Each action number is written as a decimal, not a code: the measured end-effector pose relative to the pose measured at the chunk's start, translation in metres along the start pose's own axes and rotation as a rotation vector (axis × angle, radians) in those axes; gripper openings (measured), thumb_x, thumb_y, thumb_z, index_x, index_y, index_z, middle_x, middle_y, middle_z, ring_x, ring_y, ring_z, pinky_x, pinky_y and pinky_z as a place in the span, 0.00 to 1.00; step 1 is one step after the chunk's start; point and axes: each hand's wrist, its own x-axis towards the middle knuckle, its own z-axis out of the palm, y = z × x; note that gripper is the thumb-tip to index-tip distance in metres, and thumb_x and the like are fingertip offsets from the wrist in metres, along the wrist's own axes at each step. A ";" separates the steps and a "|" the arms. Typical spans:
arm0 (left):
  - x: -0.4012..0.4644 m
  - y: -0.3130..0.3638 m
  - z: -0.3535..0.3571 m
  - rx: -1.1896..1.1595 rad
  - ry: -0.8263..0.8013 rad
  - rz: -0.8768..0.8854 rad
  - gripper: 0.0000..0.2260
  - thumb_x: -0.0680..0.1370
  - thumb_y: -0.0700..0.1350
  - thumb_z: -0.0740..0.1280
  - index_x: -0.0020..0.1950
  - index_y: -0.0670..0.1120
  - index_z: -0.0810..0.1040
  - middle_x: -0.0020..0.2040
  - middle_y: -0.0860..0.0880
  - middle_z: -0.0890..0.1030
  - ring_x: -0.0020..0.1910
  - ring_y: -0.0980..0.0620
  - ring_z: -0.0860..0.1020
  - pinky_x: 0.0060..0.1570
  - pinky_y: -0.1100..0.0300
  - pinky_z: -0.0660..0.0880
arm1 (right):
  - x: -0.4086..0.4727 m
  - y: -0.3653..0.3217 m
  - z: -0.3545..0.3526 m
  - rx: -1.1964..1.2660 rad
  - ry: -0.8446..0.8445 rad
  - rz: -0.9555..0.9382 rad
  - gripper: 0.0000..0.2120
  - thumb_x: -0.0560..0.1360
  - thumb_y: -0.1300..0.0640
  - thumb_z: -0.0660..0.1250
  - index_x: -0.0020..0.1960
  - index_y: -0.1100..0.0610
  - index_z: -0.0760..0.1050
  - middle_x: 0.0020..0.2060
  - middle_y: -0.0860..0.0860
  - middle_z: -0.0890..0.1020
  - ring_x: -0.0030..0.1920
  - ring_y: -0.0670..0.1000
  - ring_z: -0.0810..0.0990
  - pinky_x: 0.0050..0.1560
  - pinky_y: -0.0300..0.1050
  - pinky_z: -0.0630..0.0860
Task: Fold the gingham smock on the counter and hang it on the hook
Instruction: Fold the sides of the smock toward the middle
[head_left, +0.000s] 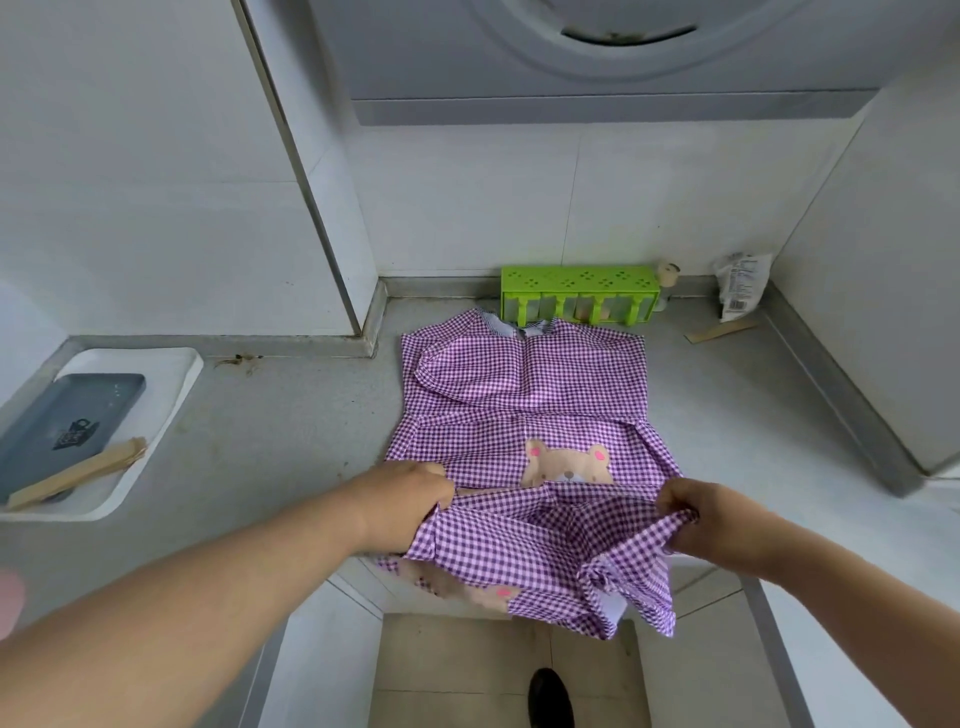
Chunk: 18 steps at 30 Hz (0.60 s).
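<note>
The purple gingham smock (524, 395) lies flat on the grey counter (291, 426), collar toward the wall, sleeves folded in, a bear patch near its lower part. Its bottom hem is lifted off the counter's front edge and hangs in folds. My left hand (410, 499) grips the hem's left corner. My right hand (696, 514) grips the hem's right corner. No hook is in view.
A green plastic rack (579, 291) stands against the back wall behind the collar. A white packet (740, 288) leans in the right corner. At the left, a white tray (171, 379) holds a dark box (67, 421) and a wooden stick (78, 475). A range hood (597, 57) hangs overhead.
</note>
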 end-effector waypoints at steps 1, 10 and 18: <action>0.000 0.001 -0.001 -0.107 -0.017 -0.039 0.06 0.80 0.46 0.68 0.45 0.52 0.73 0.50 0.52 0.75 0.49 0.52 0.74 0.47 0.55 0.71 | -0.001 0.001 -0.001 0.002 -0.045 -0.007 0.10 0.74 0.58 0.76 0.46 0.44 0.81 0.44 0.45 0.85 0.48 0.47 0.84 0.50 0.46 0.81; -0.002 -0.009 -0.014 -1.276 0.146 -0.460 0.06 0.77 0.37 0.74 0.44 0.41 0.78 0.64 0.28 0.78 0.61 0.37 0.76 0.76 0.42 0.67 | 0.010 -0.011 -0.025 1.088 0.419 0.270 0.09 0.83 0.58 0.66 0.52 0.65 0.80 0.47 0.62 0.87 0.41 0.59 0.86 0.49 0.54 0.81; 0.003 -0.015 -0.009 -1.101 0.187 -0.382 0.10 0.81 0.47 0.69 0.61 0.53 0.85 0.52 0.48 0.89 0.53 0.43 0.87 0.62 0.42 0.81 | 0.009 -0.011 -0.014 0.815 0.389 0.331 0.12 0.80 0.67 0.64 0.63 0.63 0.79 0.55 0.58 0.85 0.53 0.59 0.84 0.61 0.57 0.78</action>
